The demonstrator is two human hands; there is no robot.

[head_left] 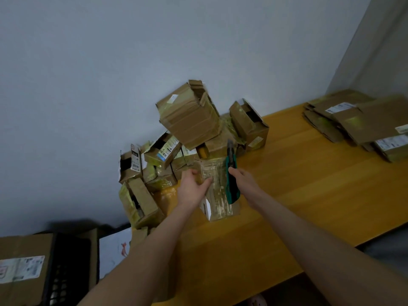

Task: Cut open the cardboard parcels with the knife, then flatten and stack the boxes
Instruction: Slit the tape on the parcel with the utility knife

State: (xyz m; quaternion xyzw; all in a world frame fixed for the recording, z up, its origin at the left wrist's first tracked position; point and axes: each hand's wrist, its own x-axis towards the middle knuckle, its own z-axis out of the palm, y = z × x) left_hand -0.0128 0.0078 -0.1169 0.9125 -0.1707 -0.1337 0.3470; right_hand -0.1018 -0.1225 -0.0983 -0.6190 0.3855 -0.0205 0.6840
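Flattened boxes (pixel 353 122): one stack at the far right of the table (pixel 309 173), apparently the finished share. Parcels (pixel 189 120): a heap against the wall, many with flaps open but none flat, so most of the work seems left. Taped parcel (pixel 217 195): on the table before the heap, left hand (pixel 194 186) gripping its edge, right hand (pixel 245 182) closed round the green knife (pixel 233 177) above it; cut apparently not yet begun.

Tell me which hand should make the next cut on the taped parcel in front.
Right. The right hand grips the green knife, its blade pointing away alongside the taped parcel. The left hand holds the parcel's left edge, so it is probably better used to steady it.
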